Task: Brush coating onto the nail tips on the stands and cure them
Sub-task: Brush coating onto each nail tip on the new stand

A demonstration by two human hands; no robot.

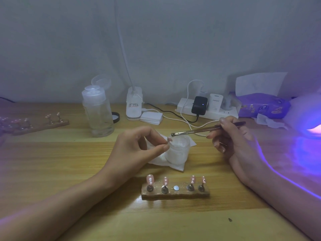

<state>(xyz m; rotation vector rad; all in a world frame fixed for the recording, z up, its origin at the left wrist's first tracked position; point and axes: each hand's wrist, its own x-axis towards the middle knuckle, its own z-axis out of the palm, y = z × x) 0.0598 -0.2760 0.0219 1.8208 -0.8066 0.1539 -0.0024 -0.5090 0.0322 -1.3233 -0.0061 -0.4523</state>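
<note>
A wooden stand (175, 194) near the table's front holds several pink nail tips, with one bare metal disc (176, 188) in its middle slot. My left hand (137, 150) pinches a small nail tip (169, 139) between thumb and fingers, just above the rim of a frosted jar (177, 151) that sits on a white wipe. My right hand (231, 136) grips a thin brush (199, 130); its bristle end hovers over the jar, close to the pinched tip. At the right edge a curing lamp (307, 119) glows violet.
A second wooden stand (41, 125) with tips lies at the far left. A clear pump bottle (98, 110), a white lamp base (134, 104), cotton pads (151, 118), a power strip (206, 108) with cables and a purple tissue pack (262, 106) line the back.
</note>
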